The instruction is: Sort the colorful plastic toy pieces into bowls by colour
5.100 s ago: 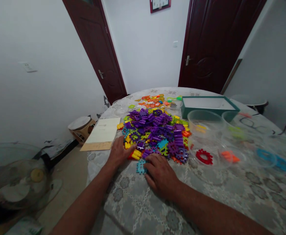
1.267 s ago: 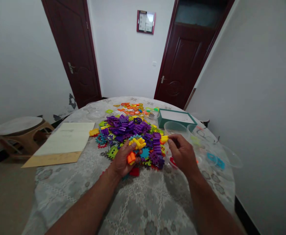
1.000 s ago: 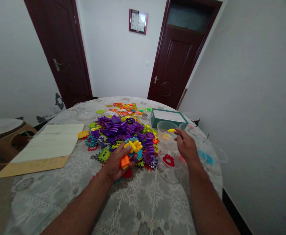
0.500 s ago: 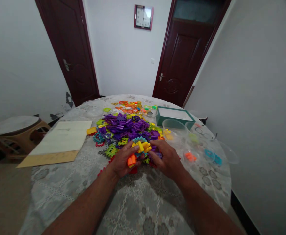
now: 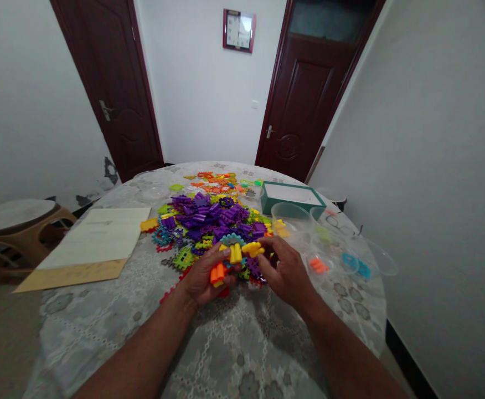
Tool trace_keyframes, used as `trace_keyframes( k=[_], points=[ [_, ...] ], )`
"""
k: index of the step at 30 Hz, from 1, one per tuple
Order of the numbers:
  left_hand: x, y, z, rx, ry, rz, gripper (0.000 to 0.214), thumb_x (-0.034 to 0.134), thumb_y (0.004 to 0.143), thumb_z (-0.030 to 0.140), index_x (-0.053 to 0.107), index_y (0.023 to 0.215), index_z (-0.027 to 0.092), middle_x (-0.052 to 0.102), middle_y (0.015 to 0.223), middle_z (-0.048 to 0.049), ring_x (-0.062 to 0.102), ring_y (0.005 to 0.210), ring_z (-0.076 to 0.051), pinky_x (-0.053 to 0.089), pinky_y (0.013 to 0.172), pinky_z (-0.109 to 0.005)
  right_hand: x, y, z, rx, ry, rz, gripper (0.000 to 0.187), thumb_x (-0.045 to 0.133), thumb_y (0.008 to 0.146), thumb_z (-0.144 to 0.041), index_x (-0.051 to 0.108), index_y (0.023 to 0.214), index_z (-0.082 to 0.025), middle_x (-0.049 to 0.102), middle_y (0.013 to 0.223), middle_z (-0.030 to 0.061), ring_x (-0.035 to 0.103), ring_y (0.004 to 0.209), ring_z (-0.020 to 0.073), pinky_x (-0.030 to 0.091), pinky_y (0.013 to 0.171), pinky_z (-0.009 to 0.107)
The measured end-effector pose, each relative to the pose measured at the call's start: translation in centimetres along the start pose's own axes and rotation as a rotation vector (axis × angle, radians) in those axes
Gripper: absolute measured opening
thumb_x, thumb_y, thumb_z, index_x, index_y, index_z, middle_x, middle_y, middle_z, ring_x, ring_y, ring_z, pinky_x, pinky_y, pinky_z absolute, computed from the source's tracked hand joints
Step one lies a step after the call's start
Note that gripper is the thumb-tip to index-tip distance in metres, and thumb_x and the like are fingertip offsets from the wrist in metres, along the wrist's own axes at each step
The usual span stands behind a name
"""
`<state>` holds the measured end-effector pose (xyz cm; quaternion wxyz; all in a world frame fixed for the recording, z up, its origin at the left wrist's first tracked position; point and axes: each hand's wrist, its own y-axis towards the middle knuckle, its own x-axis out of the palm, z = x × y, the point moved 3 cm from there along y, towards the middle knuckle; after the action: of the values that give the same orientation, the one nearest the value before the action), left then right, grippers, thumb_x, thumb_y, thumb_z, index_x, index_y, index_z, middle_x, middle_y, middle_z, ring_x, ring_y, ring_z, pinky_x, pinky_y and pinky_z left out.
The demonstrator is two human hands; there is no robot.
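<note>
My left hand (image 5: 203, 277) is closed around several plastic building pieces: an orange ridged piece (image 5: 217, 274) near the palm and a yellow ridged piece (image 5: 235, 254) by the thumb. My right hand (image 5: 286, 271) pinches a yellow building piece (image 5: 252, 249) between thumb and fingers, a little to the right of the left hand's pieces. Just behind both hands lies a heap of purple building pieces (image 5: 209, 213), mixed with lime, blue and red ones. A light-blue gear piece (image 5: 231, 239) shows right behind the left hand's pieces; whether it is held I cannot tell.
On the right stand a green box (image 5: 294, 206) and clear plastic tubs (image 5: 292, 213), some with coloured pieces in them. Glasses (image 5: 342, 226) lie beyond the tubs. A cream folder (image 5: 97, 238) lies on the left. Orange flat pieces (image 5: 213, 183) are spread at the back.
The yellow piece in my right hand has come apart from the left hand's yellow piece and moved slightly right. The view has shifted a little, so the scene sits further left.
</note>
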<state>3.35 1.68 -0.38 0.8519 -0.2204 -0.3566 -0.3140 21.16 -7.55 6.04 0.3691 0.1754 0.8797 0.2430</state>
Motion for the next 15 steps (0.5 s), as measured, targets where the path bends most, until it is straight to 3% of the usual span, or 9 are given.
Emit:
trace_keyframes(
  k=[4,9,12,15],
  points=[
    [0.0,-0.1,0.2,0.002,-0.004,-0.031,0.038,0.084,0.087,0.022,0.057,0.114,0.019,0.072,0.113,-0.0136,0.07,0.073,-0.014,0.048,0.045,-0.016,-3.1,1.1,2.4,0.138,0.022,0.05,0.029,0.062,0.094,-0.03,0.071,0.12,-0.02,0.076,0.098,0.0051,0.068,0.076,0.0172,0.055,0.073,0.03],
    [-0.4,0.0,0.1,-0.002,0.039,-0.02,0.039,0.084,0.086,0.022,0.057,0.114,0.02,0.072,0.115,-0.0138,0.071,0.074,-0.016,0.048,0.046,-0.017,-6.8,2.5,9.6,0.367,-0.034,0.264,0.04,0.067,0.088,-0.042,0.072,0.121,-0.019,0.078,0.103,0.0092,0.074,0.085,0.0239,0.062,0.076,0.038],
    [-0.2,0.0,0.1,-0.004,0.054,-0.023,0.04,0.085,0.085,0.021,0.059,0.116,0.021,0.073,0.112,-0.0133,0.071,0.074,-0.017,0.049,0.046,-0.018,-7.5,2.8,12.5,0.419,-0.002,0.373,0.053,0.07,0.085,-0.045,0.069,0.13,-0.017,0.078,0.113,0.0121,0.077,0.093,0.027,0.064,0.083,0.044],
    [0.0,-0.1,0.1,-0.001,0.055,-0.033,0.039,0.084,0.085,0.021,0.06,0.115,0.021,0.073,0.11,-0.0131,0.071,0.073,-0.017,0.049,0.046,-0.018,-7.4,2.8,12.7,0.394,0.057,0.431,0.047,0.066,0.088,-0.045,0.071,0.127,-0.017,0.078,0.116,0.0132,0.078,0.102,0.0282,0.064,0.093,0.048]
  ],
)
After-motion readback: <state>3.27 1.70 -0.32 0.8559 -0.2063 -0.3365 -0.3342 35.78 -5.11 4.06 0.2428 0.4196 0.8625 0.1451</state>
